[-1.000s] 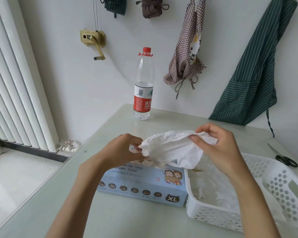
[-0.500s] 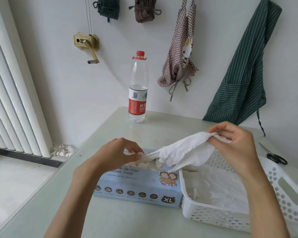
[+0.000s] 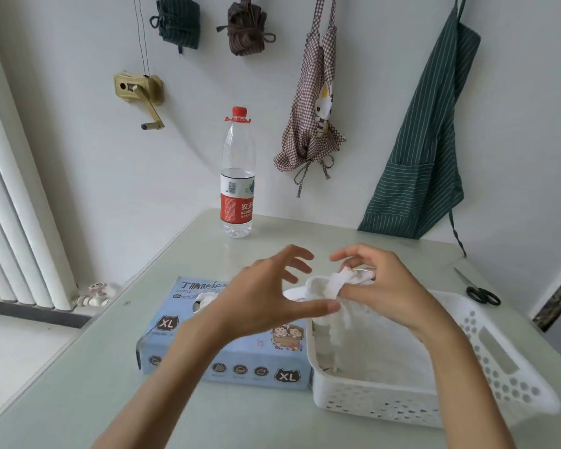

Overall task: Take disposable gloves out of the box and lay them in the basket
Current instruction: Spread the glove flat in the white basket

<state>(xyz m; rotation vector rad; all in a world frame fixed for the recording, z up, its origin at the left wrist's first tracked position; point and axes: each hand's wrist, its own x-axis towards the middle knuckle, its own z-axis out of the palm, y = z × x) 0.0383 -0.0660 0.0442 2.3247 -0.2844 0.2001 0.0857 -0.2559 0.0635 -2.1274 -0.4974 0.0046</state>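
Observation:
A white disposable glove [image 3: 329, 288] hangs bunched over the near-left corner of the white perforated basket [image 3: 402, 403]. My right hand [image 3: 381, 286] pinches its top end. My left hand [image 3: 266, 294] hovers just left of the glove with fingers spread and thumb stretched toward it, holding nothing. The blue glove box [image 3: 227, 361], marked XL, lies flat against the basket's left side; white glove material shows at its top opening. More white gloves lie on the basket floor.
A water bottle [image 3: 237, 176] with a red cap stands at the back of the pale table [image 3: 78, 400]. Black-handled scissors [image 3: 478, 291] lie at the right rear. Aprons hang on the wall behind. A radiator stands at the left.
My left hand has let go of the glove and spread open. My right hand has gathered the glove and brought it down over the basket's left corner.

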